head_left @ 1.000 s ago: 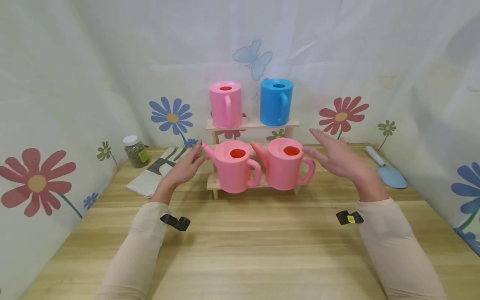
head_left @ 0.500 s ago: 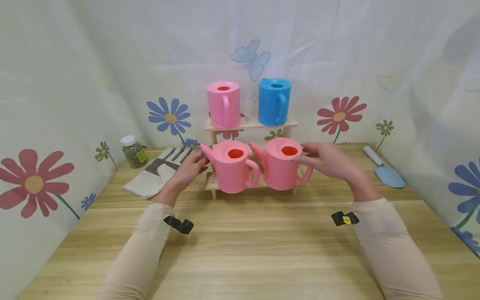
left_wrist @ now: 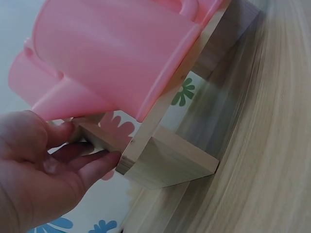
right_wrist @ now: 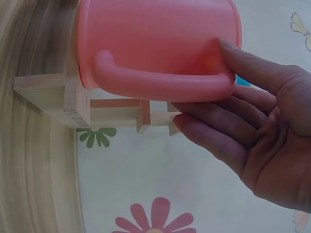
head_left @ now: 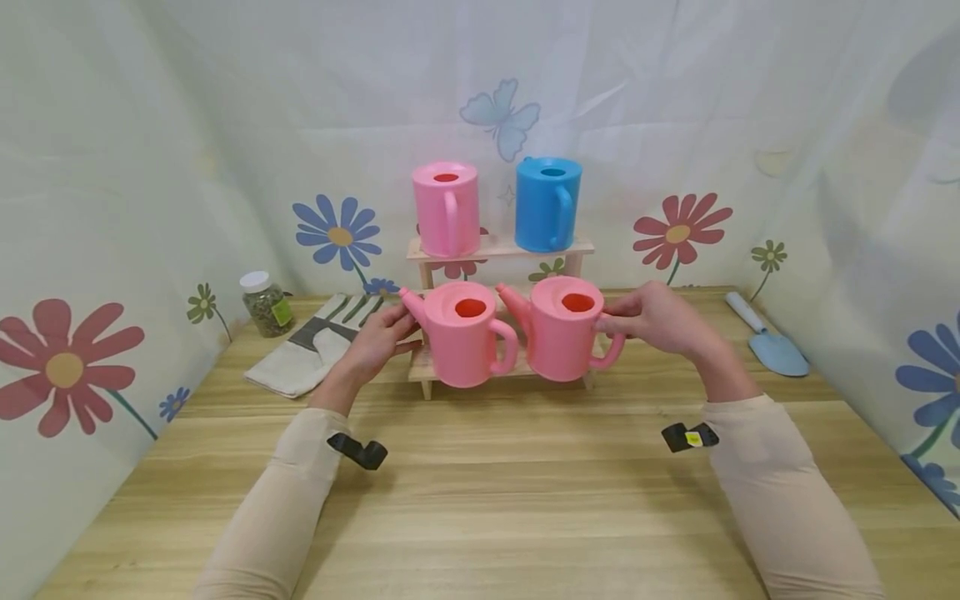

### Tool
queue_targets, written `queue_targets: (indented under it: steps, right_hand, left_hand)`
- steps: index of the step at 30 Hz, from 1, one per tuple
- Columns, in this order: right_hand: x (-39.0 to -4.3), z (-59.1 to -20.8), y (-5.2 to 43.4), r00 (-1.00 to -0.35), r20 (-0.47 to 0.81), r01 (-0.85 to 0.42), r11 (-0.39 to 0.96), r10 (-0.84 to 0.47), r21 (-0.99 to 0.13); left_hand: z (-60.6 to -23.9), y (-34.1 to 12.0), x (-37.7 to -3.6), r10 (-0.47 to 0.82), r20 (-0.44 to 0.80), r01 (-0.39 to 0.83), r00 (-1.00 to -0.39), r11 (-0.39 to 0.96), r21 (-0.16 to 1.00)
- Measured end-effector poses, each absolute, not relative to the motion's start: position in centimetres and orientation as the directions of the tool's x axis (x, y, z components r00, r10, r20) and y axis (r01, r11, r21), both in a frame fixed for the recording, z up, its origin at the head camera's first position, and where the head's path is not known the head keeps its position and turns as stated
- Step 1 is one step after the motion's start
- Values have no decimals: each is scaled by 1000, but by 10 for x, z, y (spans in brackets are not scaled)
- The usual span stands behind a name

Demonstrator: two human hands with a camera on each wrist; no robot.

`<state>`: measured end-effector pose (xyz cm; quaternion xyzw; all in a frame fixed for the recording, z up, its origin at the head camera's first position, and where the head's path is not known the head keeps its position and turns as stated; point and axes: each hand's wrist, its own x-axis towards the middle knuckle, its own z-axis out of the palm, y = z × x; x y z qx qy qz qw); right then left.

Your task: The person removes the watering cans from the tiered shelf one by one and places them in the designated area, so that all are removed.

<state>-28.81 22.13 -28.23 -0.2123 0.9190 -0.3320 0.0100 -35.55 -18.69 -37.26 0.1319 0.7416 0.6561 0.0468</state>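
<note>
A small wooden two-step stand [head_left: 498,247] sits at the back of the table. Its lower shelf carries two pink watering cans. My left hand [head_left: 382,333] is at the stand's left end, below the spout of the left pink can [head_left: 465,342]. In the left wrist view the left hand [left_wrist: 92,145] pinches the shelf board [left_wrist: 170,160], thumb on top and fingers beneath, under the can [left_wrist: 112,53]. My right hand [head_left: 630,321] holds the top of the handle of the right pink can [head_left: 562,337]. In the right wrist view the right hand's [right_wrist: 204,92] thumb lies on the can [right_wrist: 155,39], fingers below the handle.
On the upper shelf stand a pink can [head_left: 447,208] and a blue can [head_left: 547,204]. A grey-white glove [head_left: 315,350] and a lidded jar [head_left: 264,304] lie left of the stand, a blue trowel [head_left: 772,346] to the right. Flowered cloth walls enclose the wooden table [head_left: 487,483].
My right hand came in from open in the air and closed on the right can's handle. My left hand dropped from beside the spout to the shelf's left end.
</note>
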Motion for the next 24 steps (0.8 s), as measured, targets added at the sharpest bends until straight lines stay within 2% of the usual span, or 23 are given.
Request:
queue_targets:
  steps: [9,15,24]
  right_hand:
    - [-289,-282,224,-921,90,-344,682,-380,-645]
    - [-290,-284,228,-915,106,-353,646,-390,-676]
    - [-278,-265,242,-937,161,-324,605,-309,-727]
  left_hand:
    - [-373,-187,-355,268,94,115,-959,62,991]
    - [-373,-186,-354,277,90,112,-957,65,992]
    - [-371,-187,-353,275,90,112,-957,66,992]
